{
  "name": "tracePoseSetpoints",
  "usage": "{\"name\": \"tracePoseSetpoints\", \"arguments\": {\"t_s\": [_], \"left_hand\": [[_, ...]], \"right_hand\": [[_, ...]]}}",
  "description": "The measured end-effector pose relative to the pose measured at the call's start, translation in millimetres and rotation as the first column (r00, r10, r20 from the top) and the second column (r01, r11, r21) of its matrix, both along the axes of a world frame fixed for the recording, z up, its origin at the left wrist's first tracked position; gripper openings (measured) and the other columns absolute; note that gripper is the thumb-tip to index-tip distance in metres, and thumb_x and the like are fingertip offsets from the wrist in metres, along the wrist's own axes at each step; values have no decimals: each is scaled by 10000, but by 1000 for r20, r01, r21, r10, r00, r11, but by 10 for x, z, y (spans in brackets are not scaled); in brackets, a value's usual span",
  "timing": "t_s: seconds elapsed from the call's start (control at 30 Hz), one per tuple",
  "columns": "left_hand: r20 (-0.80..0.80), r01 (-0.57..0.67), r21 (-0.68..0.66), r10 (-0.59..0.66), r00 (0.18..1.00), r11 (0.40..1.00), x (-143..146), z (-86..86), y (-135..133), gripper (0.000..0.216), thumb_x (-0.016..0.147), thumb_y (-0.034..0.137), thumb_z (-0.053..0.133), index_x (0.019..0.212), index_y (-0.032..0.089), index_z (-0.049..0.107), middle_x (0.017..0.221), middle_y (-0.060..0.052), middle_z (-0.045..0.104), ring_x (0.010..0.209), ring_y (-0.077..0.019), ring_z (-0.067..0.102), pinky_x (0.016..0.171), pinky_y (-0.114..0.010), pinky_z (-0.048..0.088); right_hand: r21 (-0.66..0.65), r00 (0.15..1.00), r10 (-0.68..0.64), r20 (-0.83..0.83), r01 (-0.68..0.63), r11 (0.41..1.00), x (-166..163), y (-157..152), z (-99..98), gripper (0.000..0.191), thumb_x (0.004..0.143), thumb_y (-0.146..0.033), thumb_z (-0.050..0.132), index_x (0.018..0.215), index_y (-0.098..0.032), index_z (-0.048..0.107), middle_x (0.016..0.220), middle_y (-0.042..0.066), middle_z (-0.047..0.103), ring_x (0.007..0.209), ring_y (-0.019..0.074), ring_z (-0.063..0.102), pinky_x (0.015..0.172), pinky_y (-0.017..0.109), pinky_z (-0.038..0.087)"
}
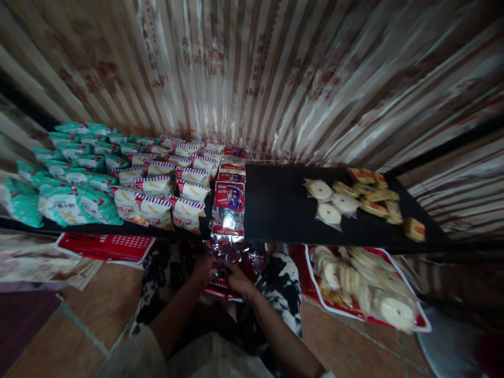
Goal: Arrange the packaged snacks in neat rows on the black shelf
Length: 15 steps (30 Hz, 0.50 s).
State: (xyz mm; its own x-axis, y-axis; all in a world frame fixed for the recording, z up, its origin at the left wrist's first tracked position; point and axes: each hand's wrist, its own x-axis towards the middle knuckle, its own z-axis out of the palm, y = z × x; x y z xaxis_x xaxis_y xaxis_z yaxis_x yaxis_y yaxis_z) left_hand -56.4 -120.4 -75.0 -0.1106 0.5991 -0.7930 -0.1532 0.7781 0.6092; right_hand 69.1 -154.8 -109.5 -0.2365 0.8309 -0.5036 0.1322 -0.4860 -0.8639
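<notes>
Low between my knees, both hands are down in a red basket [223,293] of shiny dark-red snack packets [252,257], just under the shelf's front edge. My left hand [205,263] is at the basket's left side, its fingers lost in shadow. My right hand [237,278] has its fingers curled among the packets; what is in them is too dark to make out. Directly above, a column of red and silver snack packets [229,207] lies on the black shelf [275,210], the front one flat and face up.
Left on the shelf are rows of teal bags [63,202] and white striped bags [153,210]. Toward the right lie round white packaged cakes [329,213] and small yellow packets [374,209]. Below are an upturned-looking red basket [106,247] and a basket [423,320] of wrapped cakes.
</notes>
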Motion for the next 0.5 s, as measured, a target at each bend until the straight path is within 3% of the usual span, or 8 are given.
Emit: {"name": "tracePoseSetpoints", "arguments": {"t_s": [0.17, 0.37, 0.43, 0.5], "left_hand": [[113, 0, 86, -10, 993, 996, -149, 427, -98, 76, 672, 185, 591, 731, 142, 610, 660, -40, 665, 673, -169, 648, 632, -267, 512], [222, 21, 237, -75, 972, 971, -216, 838, -194, 270, 671, 412, 641, 698, 149, 582, 711, -61, 659, 707, -190, 659, 715, -313, 519], [157, 57, 333, -115, 981, 941, -231, 946, -211, 352, 673, 499, 611, 711, 150, 579, 733, -69, 659, 710, -200, 657, 684, -315, 518], [-25, 123, 452, -126, 992, 883, -261, 1024, -231, 356, 693, 519, 564, 736, 167, 587, 744, -55, 665, 715, -197, 649, 643, -294, 506]], "right_hand": [[124, 998, 43, -43, -38, 992, 67, -163, 277, 383, 736, -417, 594, 1038, -193, 663, 876, 19, 690, 911, 200, 605, 868, 361, 446], [274, 995, -92, 31, 80, 959, 33, -269, 472, 414, 801, -541, 497, 826, -171, 683, 741, 10, 662, 711, 171, 587, 699, 290, 464], [308, 990, -140, -2, 134, 942, 31, -255, 607, 408, 795, -551, 505, 830, -181, 674, 746, 5, 659, 713, 167, 584, 702, 284, 463], [322, 979, -201, -40, 203, 925, 48, -225, 767, 414, 772, -575, 523, 807, -189, 667, 724, 0, 652, 692, 164, 578, 683, 278, 465]]}}
